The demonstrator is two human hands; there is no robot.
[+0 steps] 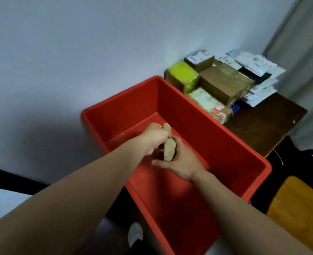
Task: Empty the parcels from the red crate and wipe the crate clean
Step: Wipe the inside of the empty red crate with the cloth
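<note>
Left hand (156, 136) and right hand (179, 160) both grip what looks like a tan cloth (169, 150). Beneath them the red crate (198, 129) holds no parcels. The parcels (222, 83) are stacked on the counter (273, 122) beyond the right hand. The wiping step looks due; next, press the cloth against the crate's bottom.

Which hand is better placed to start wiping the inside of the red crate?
Probably the right hand: it cups the wider lower part of the beige cloth inside the red crate, while the left hand only pinches its top end.
</note>
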